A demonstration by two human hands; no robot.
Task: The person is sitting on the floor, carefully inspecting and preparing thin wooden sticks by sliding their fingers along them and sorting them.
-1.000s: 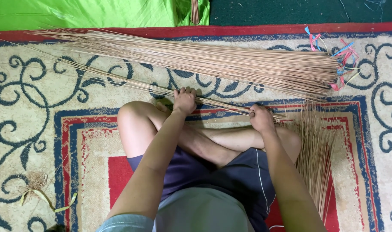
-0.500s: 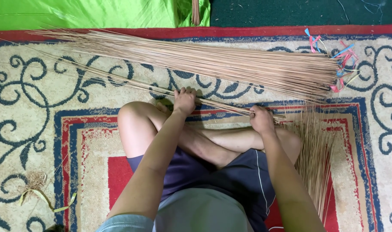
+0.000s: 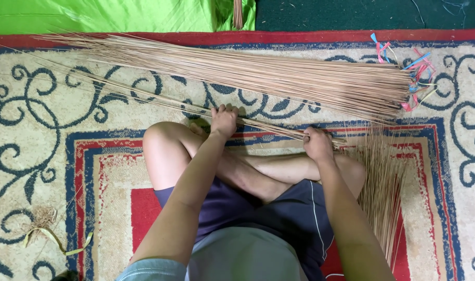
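I sit cross-legged on a patterned carpet (image 3: 50,156). A thin bundle of long tan sticks (image 3: 144,96) lies across in front of my knees, slanting from far left down to the right. My left hand (image 3: 223,119) is closed over this bundle near its middle. My right hand (image 3: 317,143) grips the same bundle close to its thick right end. Behind it lies a large sheaf of the same sticks (image 3: 258,73), fanned at the left and tied at the right with coloured strings (image 3: 411,78).
Another loose pile of sticks (image 3: 383,192) lies by my right knee, pointing toward me. A small tuft of fibres with a yellow-green strip (image 3: 45,226) sits at the lower left. Green cloth (image 3: 102,15) and dark green matting (image 3: 372,13) border the carpet's far edge.
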